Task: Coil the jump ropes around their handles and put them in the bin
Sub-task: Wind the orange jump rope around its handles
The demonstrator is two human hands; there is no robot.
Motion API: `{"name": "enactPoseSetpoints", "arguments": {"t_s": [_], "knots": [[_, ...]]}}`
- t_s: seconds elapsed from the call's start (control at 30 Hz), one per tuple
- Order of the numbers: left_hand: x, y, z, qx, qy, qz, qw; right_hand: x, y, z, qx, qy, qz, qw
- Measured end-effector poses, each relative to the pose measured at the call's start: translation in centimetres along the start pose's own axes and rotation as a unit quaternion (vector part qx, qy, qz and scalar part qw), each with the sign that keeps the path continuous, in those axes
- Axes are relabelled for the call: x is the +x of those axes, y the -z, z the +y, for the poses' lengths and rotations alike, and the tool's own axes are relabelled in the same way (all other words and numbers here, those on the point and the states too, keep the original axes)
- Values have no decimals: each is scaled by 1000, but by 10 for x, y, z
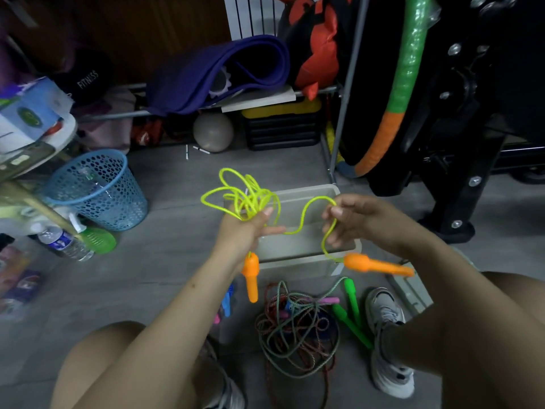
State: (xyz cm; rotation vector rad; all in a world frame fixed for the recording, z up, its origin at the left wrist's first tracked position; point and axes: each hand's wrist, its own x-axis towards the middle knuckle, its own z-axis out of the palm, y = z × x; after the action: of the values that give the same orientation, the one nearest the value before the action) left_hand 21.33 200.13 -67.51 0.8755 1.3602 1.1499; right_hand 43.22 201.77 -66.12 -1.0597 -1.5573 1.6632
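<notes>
Two hands work over the bin [309, 249], which sits on the floor [177, 261] near the middle of our view. Our left hand [247, 228] has its grip closed around a loose bundle of loops of the yellow rope [244, 199], the loops fanning up toward 11 o'clock. One orange handle [251, 276] hangs straight down below that wrist. Our right hand [354, 219] pinches the same rope a little toward 3 o'clock, its grip narrow on a single strand that sags between the two hands above the bin. From that pinch the strand drops to the second orange handle [377, 265], which lies tilted across the bin's near rim, blurred.

On the floor at 6 o'clock from the bin lies a tangled pile of ropes [298, 329], green-grey and red strands mixed together. Two green handles [351, 311] lie at its 3 o'clock edge, beside a sneaker [386, 343]. A pink handle [330, 300] shows at the top of the pile, and blue handles [227, 302] lie at its 9 o'clock side.

A blue mesh basket [97, 190] stands well apart at 9 o'clock, and a grey ball [213, 131] rests at 12 o'clock.
</notes>
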Motion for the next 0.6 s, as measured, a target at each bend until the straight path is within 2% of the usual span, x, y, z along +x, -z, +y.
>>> {"name": "enactPoseSetpoints", "arguments": {"t_s": [0.13, 0.27, 0.4, 0.6], "knots": [[-13, -16, -5, -4, 32, -107, 994, 8, -7, 0, 30, 44, 30, 998], [-18, -23, -6, -2, 6, -195, 981, 14, -19, 6, 57, 58, 70, 994], [-16, -24, -5, -13, -13, -218, 976, 15, -22, 3, 111, 60, 93, 988], [-15, -25, -8, 22, -26, -243, 969, 15, -25, 0, 180, 64, 52, 980]]}}
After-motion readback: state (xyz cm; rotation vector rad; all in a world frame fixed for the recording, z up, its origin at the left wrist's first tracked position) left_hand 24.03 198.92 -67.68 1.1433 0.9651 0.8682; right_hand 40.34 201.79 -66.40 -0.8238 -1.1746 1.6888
